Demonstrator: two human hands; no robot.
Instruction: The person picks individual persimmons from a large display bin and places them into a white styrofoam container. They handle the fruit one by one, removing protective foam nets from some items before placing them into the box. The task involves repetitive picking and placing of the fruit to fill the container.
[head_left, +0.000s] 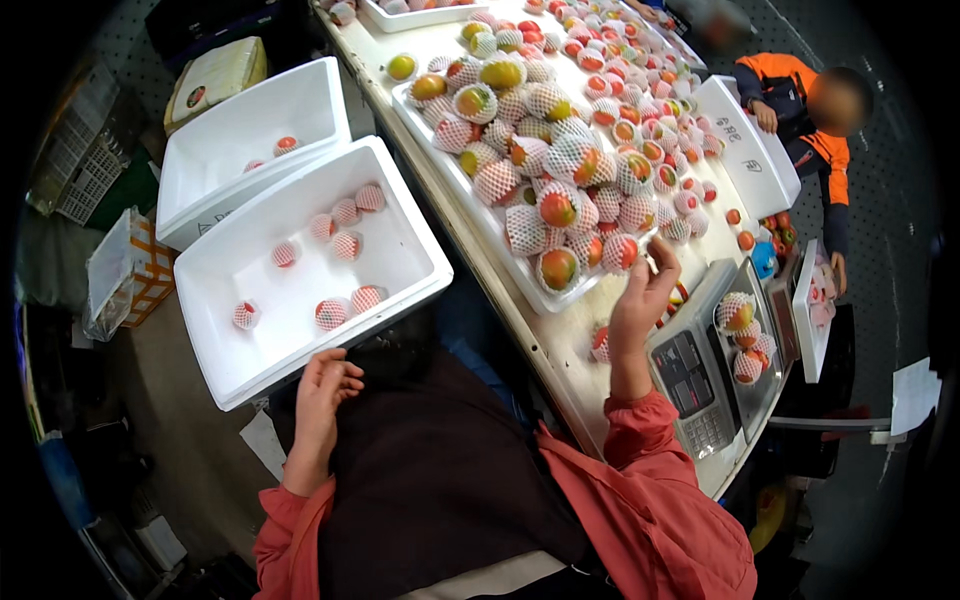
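My right hand (646, 289) is raised over the table at the right end of a white foam tray (551, 304), its fingertips close to a net-wrapped tomato (620, 253). The tray is heaped with red and green tomatoes in white foam nets. Whether my right fingers touch that tomato, I cannot tell. My left hand (328, 379), empty with loosely curled fingers, is beside the near rim of a white foam box (247, 270). Several net-wrapped tomatoes (331, 313) lie spread over the floor of this box. Others (748, 366) rest on the pan of a digital scale (694, 382).
Behind the near box stands another foam box (255, 112) with a few tomatoes. Many netted tomatoes (660, 112) cover the table's far part. Across it, a person in an orange and dark jacket (795, 82) has a hand on an upright foam box (742, 150) bearing writing.
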